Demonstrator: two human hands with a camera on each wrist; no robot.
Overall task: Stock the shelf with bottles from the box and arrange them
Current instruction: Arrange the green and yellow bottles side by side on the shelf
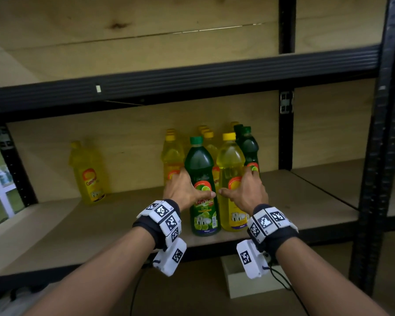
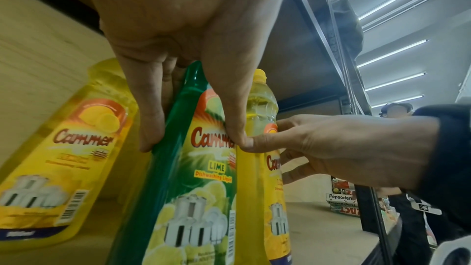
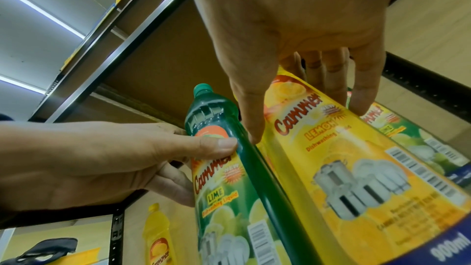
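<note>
While both bottles stand upright on the shelf board (image 1: 306,201), the left hand (image 1: 183,190) is clamped round the green lime bottle (image 1: 203,179) at label height, and the right hand (image 1: 249,190) likewise grips the yellow lemon bottle (image 1: 230,169) just beside it, thumbs nearly meeting. Full to the neck, each should feel weighty; smooth plastic and a glossy label may slip. The waist appears the soundest hold, though blur obscures the far fingers.

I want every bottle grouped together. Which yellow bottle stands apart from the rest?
The lone yellow bottle at the left of the shelf. It stands by itself near the back, touching nothing, while the others cluster around both hands.
</note>
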